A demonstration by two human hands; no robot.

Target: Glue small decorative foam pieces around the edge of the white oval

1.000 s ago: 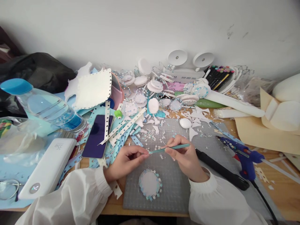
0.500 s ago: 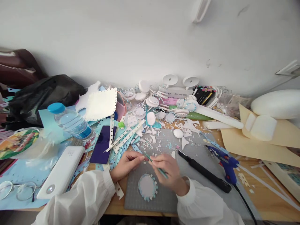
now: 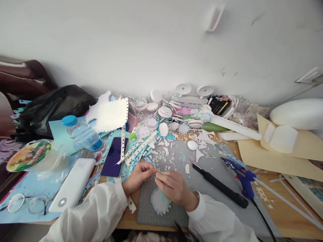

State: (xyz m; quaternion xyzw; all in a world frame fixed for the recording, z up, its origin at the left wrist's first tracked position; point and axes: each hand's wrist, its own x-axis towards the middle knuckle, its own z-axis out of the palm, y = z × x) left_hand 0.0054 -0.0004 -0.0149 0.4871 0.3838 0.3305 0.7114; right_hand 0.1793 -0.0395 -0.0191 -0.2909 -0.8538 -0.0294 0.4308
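This looks like a craft corner, perhaps in a home; the pictures do not show which building it is. A wooden table (image 3: 295, 215) stands against a plain pale wall (image 3: 113, 43). On it there are a blue glue gun (image 3: 243, 176), a grey cutting mat (image 3: 202, 188), many paper scraps (image 3: 202, 134) and a bunch of markers (image 3: 219, 104), together with a phone (image 3: 113, 156) and a water bottle (image 3: 85, 136).

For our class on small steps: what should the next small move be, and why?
Probably ease the right hand slightly away from the left hand: their fingertips are close together just beyond the round piece, whose edge the right hand partly hides. Anything pinched is too small to tell.
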